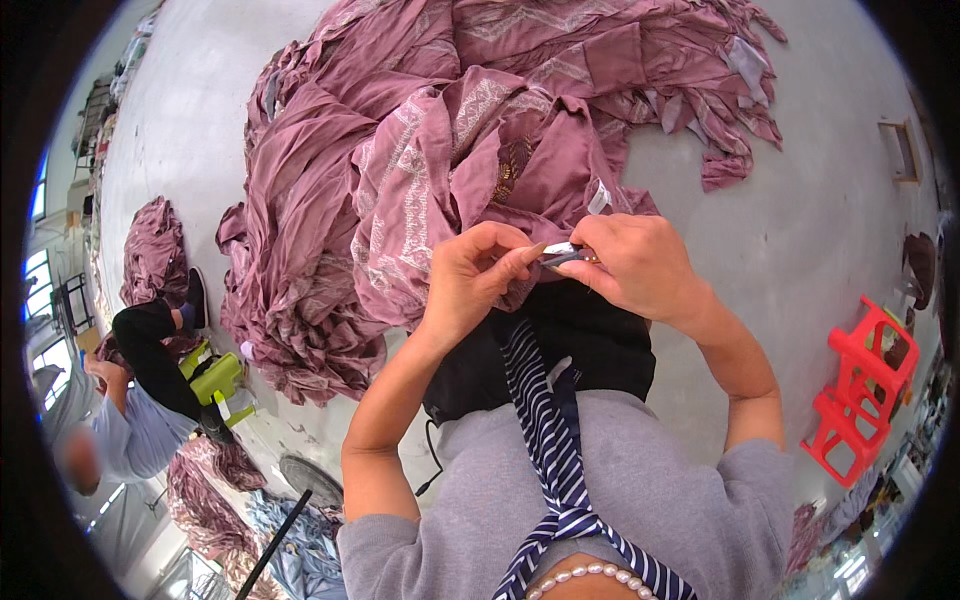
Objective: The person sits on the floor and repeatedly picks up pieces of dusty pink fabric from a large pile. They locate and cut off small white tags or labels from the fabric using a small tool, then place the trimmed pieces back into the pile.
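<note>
Over my lap and out across the floor lies a big heap of mauve pink cloth [320,170] with pale patterned bands. One piece on my lap [425,190] has dark gold beadwork and a small white label [600,197]. Above its near edge, my right hand [640,262] is closed around small metal thread snips [562,258], their tips toward my other hand. Thumb and forefinger of my left hand [472,280] pinch together right at the snips' tips. Whatever lies between them is too small to make out.
Red plastic stools [862,390] stand on the floor at the right. At the left a person [150,420] sits by a green stool [215,378], with more mauve cloth [155,250] beyond. Blue and brown cloth piles [290,535] lie lower left, near a dark pole [275,545].
</note>
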### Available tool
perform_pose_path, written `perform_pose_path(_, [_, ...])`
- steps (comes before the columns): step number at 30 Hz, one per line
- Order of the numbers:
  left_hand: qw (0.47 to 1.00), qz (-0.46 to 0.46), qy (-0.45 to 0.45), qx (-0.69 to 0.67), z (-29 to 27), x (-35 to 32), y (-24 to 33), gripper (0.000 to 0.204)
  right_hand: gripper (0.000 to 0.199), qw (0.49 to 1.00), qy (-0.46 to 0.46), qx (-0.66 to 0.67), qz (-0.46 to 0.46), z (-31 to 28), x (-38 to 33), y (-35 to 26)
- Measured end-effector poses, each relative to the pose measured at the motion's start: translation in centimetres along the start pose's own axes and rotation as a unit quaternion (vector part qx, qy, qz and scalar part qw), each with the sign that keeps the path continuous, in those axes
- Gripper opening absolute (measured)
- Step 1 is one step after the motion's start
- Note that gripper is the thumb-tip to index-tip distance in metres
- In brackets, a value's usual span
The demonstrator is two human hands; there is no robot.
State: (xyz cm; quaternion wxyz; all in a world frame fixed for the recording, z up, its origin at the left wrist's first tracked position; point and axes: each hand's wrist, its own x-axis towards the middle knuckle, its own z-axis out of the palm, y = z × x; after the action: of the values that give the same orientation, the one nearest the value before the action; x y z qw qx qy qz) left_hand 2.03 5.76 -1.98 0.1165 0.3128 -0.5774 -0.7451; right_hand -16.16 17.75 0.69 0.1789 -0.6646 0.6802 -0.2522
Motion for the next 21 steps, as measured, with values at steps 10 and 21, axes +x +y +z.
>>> perform_pose_path(10, [0.999, -0.024, -0.002, 0.046, 0.1, 0.4, 0.7, 0.010, 0.030, 0.999, -0.013, -0.014, -0.034, -0.4, 0.9, -0.5])
perform_pose_path(21, [0.892, 0.276, -0.136, 0.332, 5.3, 1.3, 1.9, 0.027, 0.025, 0.862, 0.167, 0.379, 0.292, 1.3, -3.9, 8.5])
